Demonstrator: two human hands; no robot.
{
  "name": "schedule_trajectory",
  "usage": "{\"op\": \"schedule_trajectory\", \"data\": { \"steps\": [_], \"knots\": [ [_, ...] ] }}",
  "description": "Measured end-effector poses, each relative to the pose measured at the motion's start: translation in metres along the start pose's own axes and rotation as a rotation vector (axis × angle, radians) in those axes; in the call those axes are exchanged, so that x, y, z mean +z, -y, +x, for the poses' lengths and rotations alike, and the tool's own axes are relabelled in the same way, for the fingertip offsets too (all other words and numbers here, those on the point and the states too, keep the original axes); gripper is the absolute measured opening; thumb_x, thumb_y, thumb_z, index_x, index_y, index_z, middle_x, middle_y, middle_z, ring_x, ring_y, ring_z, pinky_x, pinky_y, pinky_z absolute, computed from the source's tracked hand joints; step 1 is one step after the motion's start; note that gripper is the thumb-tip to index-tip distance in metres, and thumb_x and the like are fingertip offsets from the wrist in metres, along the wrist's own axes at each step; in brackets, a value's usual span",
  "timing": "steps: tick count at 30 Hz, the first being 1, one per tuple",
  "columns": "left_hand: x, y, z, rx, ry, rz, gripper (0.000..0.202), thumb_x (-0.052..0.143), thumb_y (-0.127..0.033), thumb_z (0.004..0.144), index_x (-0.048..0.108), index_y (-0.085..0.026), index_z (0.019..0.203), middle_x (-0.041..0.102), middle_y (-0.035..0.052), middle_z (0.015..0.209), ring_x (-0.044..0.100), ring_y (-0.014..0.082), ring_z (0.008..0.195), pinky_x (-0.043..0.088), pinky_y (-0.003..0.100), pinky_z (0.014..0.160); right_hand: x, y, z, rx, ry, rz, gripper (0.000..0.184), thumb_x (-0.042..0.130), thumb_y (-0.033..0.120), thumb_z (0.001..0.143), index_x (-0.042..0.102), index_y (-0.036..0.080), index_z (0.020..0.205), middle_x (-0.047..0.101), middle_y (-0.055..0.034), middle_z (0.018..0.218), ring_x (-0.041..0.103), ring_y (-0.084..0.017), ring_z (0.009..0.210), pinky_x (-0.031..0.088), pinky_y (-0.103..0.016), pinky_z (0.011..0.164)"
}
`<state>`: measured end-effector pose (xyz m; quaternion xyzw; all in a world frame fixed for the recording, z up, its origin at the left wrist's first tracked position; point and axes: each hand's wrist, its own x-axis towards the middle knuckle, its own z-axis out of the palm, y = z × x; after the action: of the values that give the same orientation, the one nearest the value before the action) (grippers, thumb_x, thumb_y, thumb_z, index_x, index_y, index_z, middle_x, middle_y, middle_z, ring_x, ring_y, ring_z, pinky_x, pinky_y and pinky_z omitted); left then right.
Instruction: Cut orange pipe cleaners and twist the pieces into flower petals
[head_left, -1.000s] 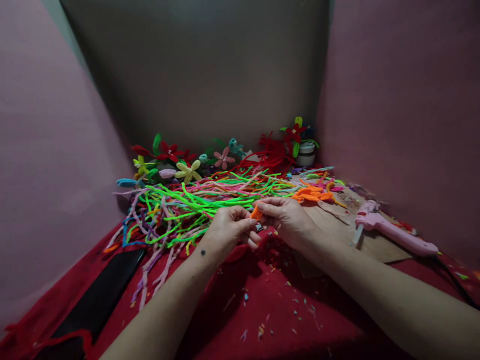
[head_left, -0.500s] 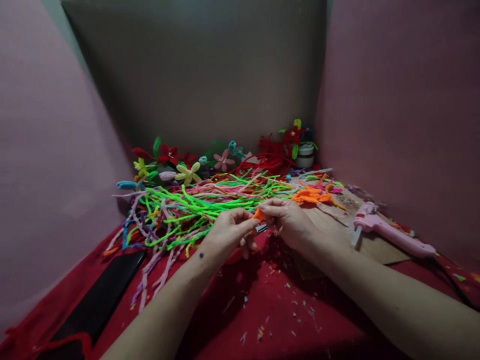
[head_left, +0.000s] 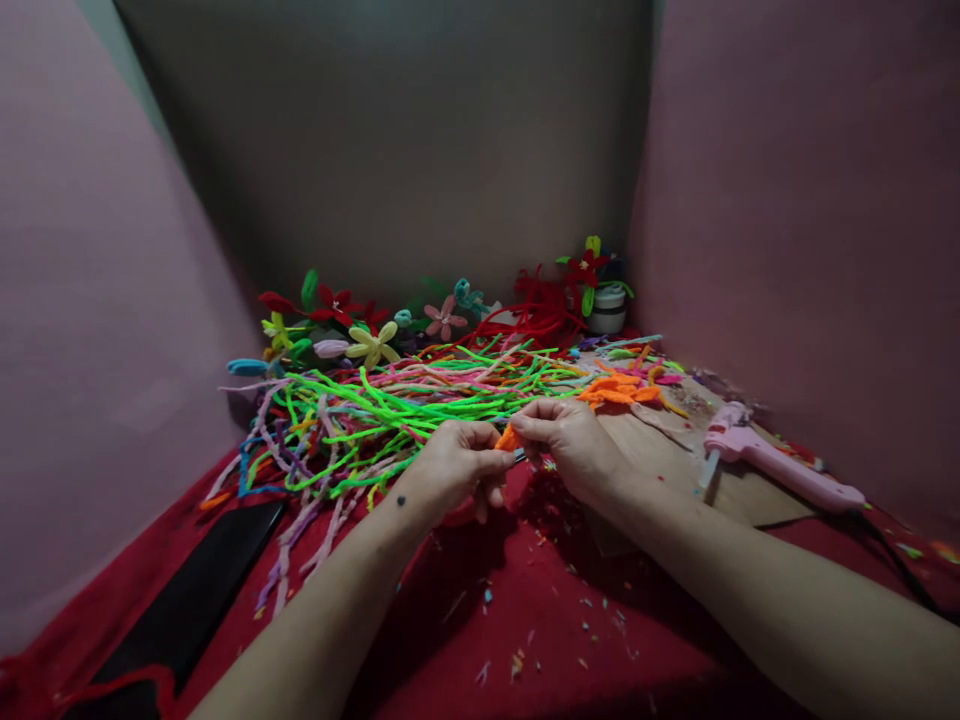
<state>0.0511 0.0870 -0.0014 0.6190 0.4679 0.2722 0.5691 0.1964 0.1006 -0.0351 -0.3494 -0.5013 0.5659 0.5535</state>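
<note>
Between my two hands is a small orange piece of pipe cleaner (head_left: 508, 438), pinched from both sides. My left hand (head_left: 463, 462) is closed on its left end, thumb and forefinger together. My right hand (head_left: 562, 432) grips the other end with its fingertips. A small grey metal tool tip (head_left: 519, 455) shows just below the orange piece; which hand holds it, I cannot tell. Right behind the hands lies a heap of bright green pipe cleaners (head_left: 390, 405). More orange pipe cleaner pieces (head_left: 619, 388) rest just beyond my right hand.
A pink glue gun (head_left: 784, 465) lies on cardboard (head_left: 765, 505) at the right. Pipe-cleaner flowers (head_left: 373, 345) and a small pot (head_left: 607, 312) stand at the back. A flat black object (head_left: 195, 590) lies left on the red cloth (head_left: 585, 640), which is strewn with fluff scraps.
The orange piece has shifted slightly left and tilted between my fingers. The grey metal tip shows a little less. The whole view has moved slightly.
</note>
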Motion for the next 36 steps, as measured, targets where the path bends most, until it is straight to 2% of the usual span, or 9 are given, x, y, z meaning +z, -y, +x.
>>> {"op": "schedule_trajectory", "data": {
  "steps": [6,9,12,16,20,22,26,31,36],
  "knots": [
    [-0.007,0.0,-0.002,-0.08,0.067,-0.12,0.017,0.064,-0.024,0.065,0.051,-0.013,0.061,0.054,-0.0018,0.041,0.045,0.0077,0.028,0.035,0.017,0.029,-0.003,-0.001,0.005,0.039,0.116,0.057,0.02,0.062,0.033,0.069,0.057,0.015,0.065,0.047,0.0045,0.049,0.038,-0.006,0.041,0.028,-0.022,0.041],
    [-0.01,0.002,-0.001,-0.082,0.094,-0.124,0.016,0.064,-0.024,0.066,0.052,-0.013,0.062,0.055,-0.0015,0.041,0.046,0.0079,0.028,0.034,0.017,0.029,-0.003,0.002,0.004,0.025,0.141,-0.005,0.021,0.063,0.034,0.069,0.057,0.015,0.065,0.049,0.0041,0.051,0.039,-0.006,0.042,0.028,-0.022,0.042],
    [-0.013,0.003,0.0,-0.085,0.098,-0.054,0.019,0.063,-0.028,0.067,0.052,-0.013,0.06,0.054,-0.0011,0.039,0.041,0.0073,0.024,0.026,0.016,0.026,-0.001,0.005,0.001,-0.021,0.098,-0.089,0.021,0.064,0.031,0.067,0.053,0.015,0.059,0.047,0.0048,0.048,0.037,-0.005,0.041,0.026,-0.022,0.042],
    [-0.014,0.004,0.001,-0.058,0.067,-0.008,0.02,0.063,-0.029,0.067,0.053,-0.013,0.058,0.05,-0.0027,0.035,0.033,0.005,0.024,0.019,0.016,0.026,0.003,0.006,-0.002,-0.054,0.004,-0.079,0.021,0.063,0.03,0.068,0.051,0.016,0.057,0.045,0.0063,0.046,0.035,-0.005,0.04,0.026,-0.021,0.041],
    [-0.014,0.003,0.001,-0.046,0.03,-0.054,0.02,0.065,-0.028,0.065,0.053,-0.014,0.058,0.05,-0.0041,0.038,0.033,0.0033,0.025,0.015,0.015,0.027,0.003,0.005,-0.001,-0.07,0.048,-0.06,0.026,0.059,0.034,0.073,0.053,0.015,0.056,0.046,0.0049,0.045,0.037,-0.006,0.041,0.028,-0.022,0.042],
    [-0.015,0.003,0.001,-0.061,0.024,-0.085,0.02,0.065,-0.028,0.064,0.053,-0.013,0.059,0.054,-0.0029,0.042,0.034,0.0028,0.026,0.015,0.015,0.028,0.002,0.004,0.001,-0.064,0.09,0.006,0.024,0.059,0.035,0.073,0.058,0.015,0.062,0.049,0.0042,0.048,0.04,-0.006,0.042,0.03,-0.022,0.043],
    [-0.018,0.005,0.001,-0.083,0.072,-0.175,0.02,0.066,-0.027,0.064,0.054,-0.012,0.063,0.061,0.0021,0.052,0.038,0.0025,0.027,0.018,0.015,0.029,-0.002,0.002,0.005,-0.037,0.157,0.141,0.016,0.067,0.027,0.066,0.064,0.015,0.077,0.056,0.0027,0.054,0.045,-0.007,0.045,0.033,-0.022,0.046],
    [-0.02,0.008,0.001,-0.098,0.107,-0.206,0.02,0.066,-0.027,0.065,0.055,-0.011,0.064,0.061,0.0035,0.052,0.036,0.0022,0.026,0.016,0.015,0.028,-0.003,-0.001,0.006,-0.001,0.138,0.183,0.015,0.069,0.027,0.064,0.064,0.013,0.066,0.057,0.0009,0.051,0.047,-0.008,0.044,0.035,-0.023,0.046],
    [-0.017,0.005,0.0,-0.083,0.09,-0.193,0.019,0.067,-0.026,0.065,0.055,-0.011,0.064,0.062,0.0034,0.053,0.038,0.0023,0.028,0.018,0.015,0.03,-0.001,0.001,0.004,-0.03,0.109,0.158,0.015,0.069,0.027,0.064,0.062,0.014,0.062,0.054,0.0023,0.049,0.045,-0.007,0.043,0.033,-0.022,0.045]
  ]
}}
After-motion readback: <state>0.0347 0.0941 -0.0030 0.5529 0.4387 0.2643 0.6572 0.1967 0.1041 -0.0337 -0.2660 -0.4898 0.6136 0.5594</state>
